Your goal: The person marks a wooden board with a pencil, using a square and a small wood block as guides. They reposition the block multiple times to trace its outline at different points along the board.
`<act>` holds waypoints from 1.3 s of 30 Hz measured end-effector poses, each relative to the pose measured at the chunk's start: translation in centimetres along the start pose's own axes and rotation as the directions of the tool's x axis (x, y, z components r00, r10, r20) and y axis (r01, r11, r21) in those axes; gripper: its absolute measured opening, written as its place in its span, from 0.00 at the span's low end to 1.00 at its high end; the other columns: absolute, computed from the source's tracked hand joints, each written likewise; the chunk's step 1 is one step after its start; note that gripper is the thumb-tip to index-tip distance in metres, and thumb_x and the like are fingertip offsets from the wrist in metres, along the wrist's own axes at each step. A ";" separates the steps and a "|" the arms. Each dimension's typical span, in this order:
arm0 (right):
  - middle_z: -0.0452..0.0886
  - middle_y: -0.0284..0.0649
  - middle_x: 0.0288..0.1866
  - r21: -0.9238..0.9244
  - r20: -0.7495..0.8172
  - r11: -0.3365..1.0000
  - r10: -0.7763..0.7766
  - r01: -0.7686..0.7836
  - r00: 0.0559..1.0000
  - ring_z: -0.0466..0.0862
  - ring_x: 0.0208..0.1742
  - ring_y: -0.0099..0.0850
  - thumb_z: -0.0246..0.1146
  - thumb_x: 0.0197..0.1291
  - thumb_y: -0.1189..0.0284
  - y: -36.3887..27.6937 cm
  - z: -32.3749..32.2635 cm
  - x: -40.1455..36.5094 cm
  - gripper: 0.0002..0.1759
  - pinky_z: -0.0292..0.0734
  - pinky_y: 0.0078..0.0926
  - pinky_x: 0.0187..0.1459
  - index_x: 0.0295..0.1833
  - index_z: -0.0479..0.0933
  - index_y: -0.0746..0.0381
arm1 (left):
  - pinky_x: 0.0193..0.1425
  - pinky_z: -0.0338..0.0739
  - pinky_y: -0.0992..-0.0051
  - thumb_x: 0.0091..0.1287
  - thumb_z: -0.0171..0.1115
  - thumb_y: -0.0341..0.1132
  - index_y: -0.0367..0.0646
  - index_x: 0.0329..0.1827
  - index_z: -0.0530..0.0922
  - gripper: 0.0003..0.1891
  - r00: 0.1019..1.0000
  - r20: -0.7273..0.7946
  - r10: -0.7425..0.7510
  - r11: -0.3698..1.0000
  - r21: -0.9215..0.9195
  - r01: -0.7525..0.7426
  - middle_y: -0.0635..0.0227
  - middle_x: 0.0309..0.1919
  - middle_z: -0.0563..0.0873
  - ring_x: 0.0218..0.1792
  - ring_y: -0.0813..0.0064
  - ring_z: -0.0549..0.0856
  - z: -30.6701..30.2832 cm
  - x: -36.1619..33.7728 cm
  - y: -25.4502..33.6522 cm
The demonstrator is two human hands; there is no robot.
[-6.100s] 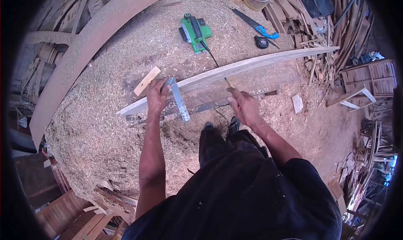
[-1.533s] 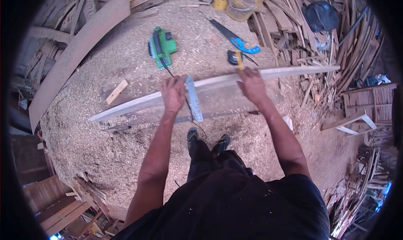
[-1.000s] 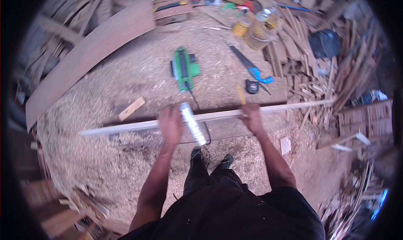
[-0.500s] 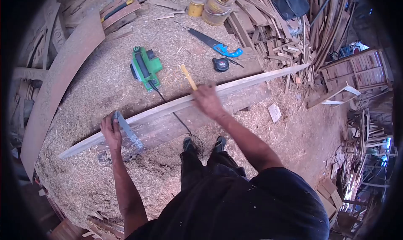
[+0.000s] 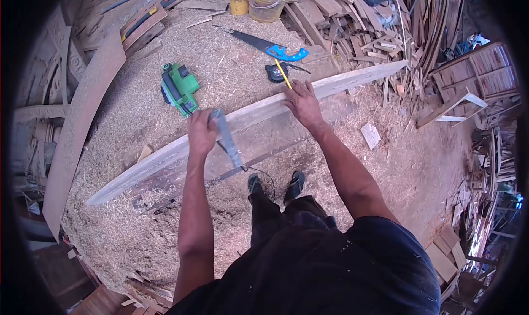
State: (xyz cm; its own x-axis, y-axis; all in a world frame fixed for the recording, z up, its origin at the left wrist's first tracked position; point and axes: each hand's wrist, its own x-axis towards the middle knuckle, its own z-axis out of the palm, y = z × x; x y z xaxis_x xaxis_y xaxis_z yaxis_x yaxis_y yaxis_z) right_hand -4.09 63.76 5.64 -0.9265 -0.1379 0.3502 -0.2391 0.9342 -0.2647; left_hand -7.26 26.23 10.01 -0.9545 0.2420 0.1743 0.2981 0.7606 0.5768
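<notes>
A long pale wooden plank [image 5: 160, 162] lies aslant across a wider board [image 5: 264, 132]. My left hand [image 5: 202, 133] is closed on a try square [image 5: 228, 141] at the plank's middle, its grey blade pointing down towards my feet. Further right, at the plank's upper edge, my right hand [image 5: 304, 107] grips a thin yellow pencil [image 5: 283, 76] whose far end points up and away. Just beyond the pencil sits a black tape measure [image 5: 274, 73]. A green electric planer [image 5: 182, 88] rests on the shavings above my left hand.
A blue-handled handsaw [image 5: 284, 53] lies past the tape measure. Yellow tubs [image 5: 239, 2] stand at the back, and scrap wood [image 5: 366, 45] is heaped at the back right. The planer's black cord [image 5: 264, 174] runs near my feet. A curved panel [image 5: 91, 117] leans at left.
My left hand has carried the try square rightward along the plank, from near its left end to the middle. My right hand with the pencil has also shifted right. The view has moved slightly.
</notes>
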 end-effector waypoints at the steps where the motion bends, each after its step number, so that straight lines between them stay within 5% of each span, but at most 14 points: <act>1: 0.83 0.44 0.77 0.006 0.002 1.000 0.007 -0.007 1.000 0.75 0.85 0.44 0.77 0.67 0.62 0.0 0.0 0.0 0.31 0.57 0.61 0.88 0.74 0.82 0.55 | 0.74 0.75 0.51 0.77 0.67 0.35 0.46 0.66 0.87 0.17 1.000 0.021 -0.014 1.000 0.009 0.014 0.54 0.58 0.88 0.62 0.45 0.82 0.7 0.7 0.6; 7: 0.83 0.44 0.77 0.011 -0.004 1.000 0.011 -0.011 1.000 0.74 0.85 0.45 0.75 0.69 0.63 -0.1 0.1 -0.5 0.29 0.57 0.62 0.88 0.74 0.82 0.56 | 0.75 0.75 0.54 0.76 0.69 0.35 0.49 0.67 0.88 0.18 0.995 0.060 -0.075 0.997 -0.015 0.076 0.58 0.60 0.90 0.63 0.48 0.83 1.4 0.7 1.7; 12: 0.84 0.49 0.75 0.000 -0.067 0.999 0.032 -0.032 0.997 0.74 0.85 0.48 0.74 0.71 0.65 -1.8 -1.4 -1.0 0.30 0.58 0.60 0.88 0.76 0.80 0.57 | 0.77 0.71 0.56 0.77 0.69 0.36 0.48 0.69 0.88 0.19 1.000 0.012 0.025 0.999 -0.039 -0.024 0.57 0.59 0.91 0.63 0.50 0.84 1.9 0.5 0.8; 15: 0.89 0.51 0.66 0.130 -0.153 0.991 0.022 -0.002 0.988 0.84 0.74 0.52 0.75 0.72 0.66 -4.5 -4.2 -2.4 0.24 0.75 0.54 0.80 0.71 0.84 0.58 | 0.79 0.69 0.56 0.78 0.68 0.37 0.48 0.69 0.89 0.19 0.999 -0.001 0.045 0.998 -0.046 -0.045 0.57 0.60 0.91 0.63 0.51 0.84 2.1 0.5 0.6; 18: 0.92 0.55 0.58 0.300 0.000 0.943 0.150 -0.143 0.989 0.90 0.65 0.52 0.73 0.74 0.65 -8.4 -5.9 -5.0 0.19 0.86 0.47 0.67 0.66 0.87 0.60 | 0.79 0.70 0.56 0.78 0.69 0.37 0.49 0.69 0.89 0.19 1.000 0.004 0.017 0.999 -0.043 -0.017 0.57 0.60 0.91 0.63 0.51 0.84 1.8 0.4 1.1; 20: 0.93 0.56 0.53 0.364 -0.093 0.931 0.072 -0.033 0.993 0.93 0.56 0.52 0.73 0.75 0.65 -11.1 -7.7 -6.0 0.17 0.91 0.45 0.58 0.61 0.89 0.63 | 0.78 0.71 0.57 0.77 0.69 0.37 0.50 0.69 0.90 0.19 1.000 0.008 0.000 0.999 -0.042 0.000 0.58 0.60 0.91 0.63 0.51 0.84 1.7 0.3 1.4; 23: 0.92 0.57 0.55 0.398 -0.059 0.916 -0.030 0.051 0.998 0.92 0.58 0.54 0.71 0.76 0.67 -13.5 -8.5 -6.3 0.20 0.90 0.46 0.61 0.66 0.86 0.66 | 0.77 0.73 0.57 0.77 0.69 0.37 0.50 0.69 0.90 0.19 1.000 0.006 -0.015 0.999 -0.030 0.015 0.60 0.60 0.92 0.63 0.52 0.84 1.6 0.3 1.6; 26: 0.92 0.58 0.56 0.558 0.056 0.822 0.104 -0.117 0.993 0.92 0.58 0.56 0.67 0.76 0.70 -15.6 -8.3 -5.2 0.23 0.89 0.48 0.62 0.72 0.82 0.68 | 0.76 0.74 0.57 0.77 0.70 0.37 0.51 0.69 0.90 0.19 1.000 0.004 -0.002 1.000 -0.019 0.002 0.60 0.61 0.92 0.63 0.52 0.84 1.6 0.3 1.8; 32: 0.91 0.60 0.62 0.548 0.057 0.834 0.033 -0.059 0.998 0.91 0.59 0.58 0.63 0.75 0.74 -16.1 -4.4 -3.8 0.25 0.89 0.49 0.61 0.74 0.80 0.70 | 0.73 0.77 0.56 0.75 0.71 0.36 0.51 0.68 0.90 0.19 0.997 -0.043 0.061 0.998 0.012 -0.061 0.64 0.61 0.92 0.61 0.52 0.84 1.9 0.0 1.5; 35: 0.92 0.58 0.56 0.458 0.352 0.872 -0.002 -0.170 0.936 0.92 0.55 0.58 0.63 0.75 0.73 -16.8 -10.0 -3.0 0.23 0.89 0.52 0.57 0.73 0.82 0.65 | 0.72 0.78 0.55 0.74 0.71 0.34 0.50 0.67 0.90 0.19 0.994 -0.063 0.088 0.996 0.026 -0.087 0.63 0.60 0.92 0.61 0.52 0.85 1.6 -0.3 1.9; 38: 0.91 0.55 0.46 0.510 0.403 0.843 -0.057 -0.173 0.913 0.92 0.48 0.58 0.62 0.75 0.73 -14.4 -11.5 -4.8 0.21 0.88 0.56 0.51 0.70 0.84 0.61 | 0.72 0.77 0.53 0.74 0.70 0.33 0.48 0.67 0.90 0.19 0.993 -0.060 0.103 0.994 0.044 -0.101 0.61 0.60 0.91 0.62 0.51 0.85 1.7 -0.5 1.7; 39: 0.91 0.55 0.45 0.444 0.297 0.883 0.012 -0.149 0.955 0.91 0.47 0.58 0.62 0.76 0.73 -12.9 -11.9 -4.8 0.20 0.88 0.56 0.51 0.70 0.84 0.60 | 0.73 0.77 0.53 0.74 0.70 0.32 0.47 0.67 0.90 0.19 0.992 -0.060 0.115 0.993 0.030 -0.114 0.60 0.60 0.91 0.62 0.50 0.84 1.6 -0.5 1.4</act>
State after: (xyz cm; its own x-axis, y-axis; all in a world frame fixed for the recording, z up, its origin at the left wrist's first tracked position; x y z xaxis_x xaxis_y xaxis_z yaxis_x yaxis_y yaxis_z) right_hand 6.95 56.30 18.05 -0.9737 -0.2183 0.0646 -0.2023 0.6996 -0.6853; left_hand -6.36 28.14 9.46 -0.9124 0.2916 0.2870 0.4048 0.7461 0.5287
